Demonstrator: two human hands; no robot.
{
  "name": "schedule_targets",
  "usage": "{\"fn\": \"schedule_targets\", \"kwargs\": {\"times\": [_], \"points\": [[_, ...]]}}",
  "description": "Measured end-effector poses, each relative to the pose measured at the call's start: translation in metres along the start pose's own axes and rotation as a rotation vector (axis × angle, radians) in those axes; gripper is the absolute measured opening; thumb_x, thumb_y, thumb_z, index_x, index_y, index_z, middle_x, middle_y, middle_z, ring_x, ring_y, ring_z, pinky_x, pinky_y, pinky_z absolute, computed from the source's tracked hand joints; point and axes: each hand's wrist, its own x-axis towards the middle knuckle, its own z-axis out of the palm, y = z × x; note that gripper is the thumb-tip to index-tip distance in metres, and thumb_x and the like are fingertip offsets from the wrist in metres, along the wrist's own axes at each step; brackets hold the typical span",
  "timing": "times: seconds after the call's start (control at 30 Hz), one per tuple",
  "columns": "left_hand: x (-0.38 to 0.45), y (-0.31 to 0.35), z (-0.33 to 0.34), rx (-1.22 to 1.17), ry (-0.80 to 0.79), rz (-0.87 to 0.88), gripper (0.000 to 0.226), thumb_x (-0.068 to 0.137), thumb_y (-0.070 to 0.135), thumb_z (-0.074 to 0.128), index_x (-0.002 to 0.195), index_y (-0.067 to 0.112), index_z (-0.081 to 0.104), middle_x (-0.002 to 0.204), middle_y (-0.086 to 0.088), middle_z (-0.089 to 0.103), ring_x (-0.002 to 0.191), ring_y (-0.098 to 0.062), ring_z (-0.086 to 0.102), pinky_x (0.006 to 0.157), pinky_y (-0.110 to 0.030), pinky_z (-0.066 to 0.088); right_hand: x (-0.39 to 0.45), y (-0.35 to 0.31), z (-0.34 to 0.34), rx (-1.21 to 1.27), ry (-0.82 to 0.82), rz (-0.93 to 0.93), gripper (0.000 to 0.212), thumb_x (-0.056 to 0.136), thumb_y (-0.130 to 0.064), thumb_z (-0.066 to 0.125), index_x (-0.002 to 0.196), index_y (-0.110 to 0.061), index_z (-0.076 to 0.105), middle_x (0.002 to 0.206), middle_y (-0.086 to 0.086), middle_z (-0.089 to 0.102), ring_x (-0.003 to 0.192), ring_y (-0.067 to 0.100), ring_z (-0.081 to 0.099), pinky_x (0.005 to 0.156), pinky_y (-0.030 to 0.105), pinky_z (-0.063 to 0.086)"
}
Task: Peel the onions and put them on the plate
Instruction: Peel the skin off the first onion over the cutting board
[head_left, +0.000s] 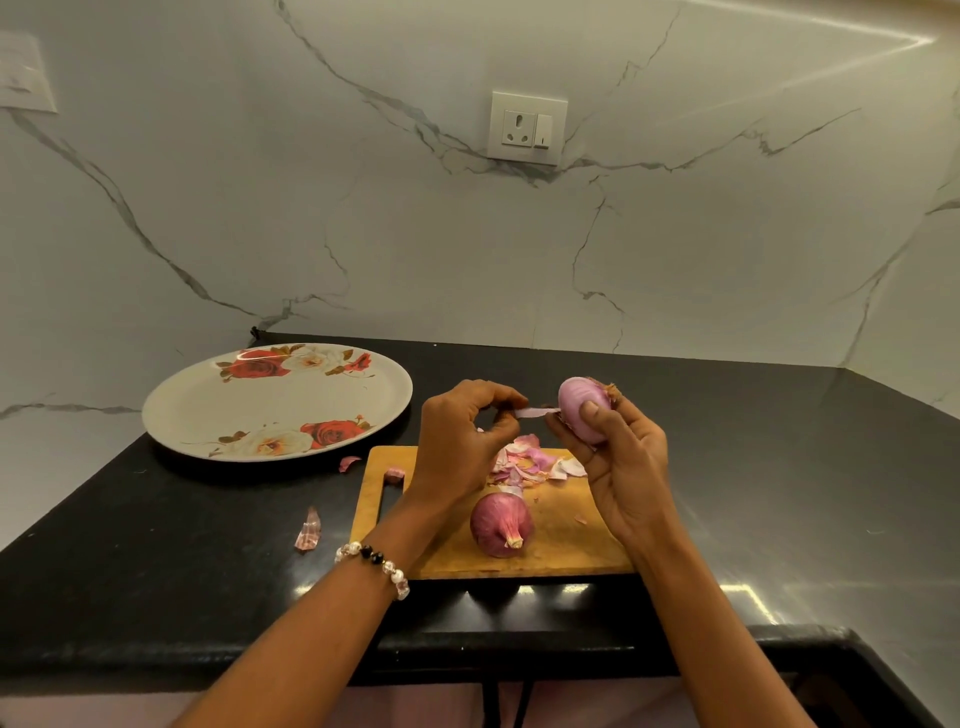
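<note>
Plate (208, 410) bare — right hand (618, 467) grips onion (584, 410); left hand (462, 441) fingers pinch skin strip (535, 412).

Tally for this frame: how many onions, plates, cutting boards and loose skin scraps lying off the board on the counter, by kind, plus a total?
Onions: 2, one part-peeled held in the right hand, one unpeeled on the board
Plates: 1, floral, with no onion on it
Cutting boards: 1
Skin scraps off the board: 2
Total: 6
</note>
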Motion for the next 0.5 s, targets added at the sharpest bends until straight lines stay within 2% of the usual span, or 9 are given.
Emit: {"fn": "schedule_targets", "kwargs": {"times": [0.13, 0.23, 0.37, 0.43, 0.5], "points": [[0.001, -0.005, -0.004, -0.013, 0.003, 0.006, 0.013, 0.084, 0.01, 0.069, 0.096, 0.012, 0.073, 0.091, 0.004, 0.07, 0.089, -0.004, 0.063, 0.077, -0.007, 0.047, 0.005, -0.002, -0.007, 0.075, 0.15, -0.015, 0.02, 0.09, -0.005, 0.062, 0.109, 0.001, 0.06, 0.107, 0.019, 0.063, 0.081, 0.031, 0.072, 0.065, 0.028, 0.061], [-0.001, -0.013, 0.0, 0.09, -0.066, 0.118, 0.014, 0.084, 0.01, 0.068, 0.097, 0.01, 0.073, 0.093, -0.002, 0.072, 0.085, -0.004, 0.061, 0.077, -0.014, 0.051, 0.005, 0.0, -0.01, 0.005, 0.119, 0.0, 0.035, 0.079, -0.01, 0.069, 0.112, -0.001, 0.061, 0.108, 0.022, 0.065, 0.085, 0.033, 0.072, 0.063, 0.03, 0.06], [-0.001, -0.023, 0.007, 0.298, -0.158, 0.272, 0.014, 0.082, 0.013, 0.068, 0.095, 0.01, 0.074, 0.103, -0.006, 0.07, 0.1, -0.016, 0.059, 0.084, -0.026, 0.047, 0.005, 0.006, -0.011, -0.221, 0.044, -0.017, 0.053, 0.068, -0.008, 0.085, 0.117, -0.007, 0.065, 0.117, 0.02, 0.066, 0.098, 0.036, 0.069, 0.068, 0.033, 0.06], [0.001, -0.024, 0.007, 0.302, -0.12, 0.262, 0.018, 0.085, 0.013, 0.065, 0.1, 0.009, 0.073, 0.105, -0.007, 0.069, 0.102, -0.016, 0.057, 0.085, -0.024, 0.046, 0.005, 0.006, -0.013, -0.323, 0.014, -0.05, 0.057, 0.064, -0.005, 0.087, 0.117, -0.012, 0.066, 0.115, 0.012, 0.068, 0.103, 0.032, 0.07, 0.075, 0.037, 0.061], [0.002, -0.023, 0.007, 0.257, -0.09, 0.227, 0.02, 0.089, 0.012, 0.062, 0.107, 0.009, 0.07, 0.104, -0.006, 0.068, 0.1, -0.011, 0.055, 0.084, -0.016, 0.045, 0.004, 0.005, -0.013, -0.422, -0.038, -0.089, 0.059, 0.067, 0.005, 0.083, 0.12, -0.013, 0.064, 0.116, 0.005, 0.068, 0.107, 0.026, 0.069, 0.078, 0.034, 0.061]]}}
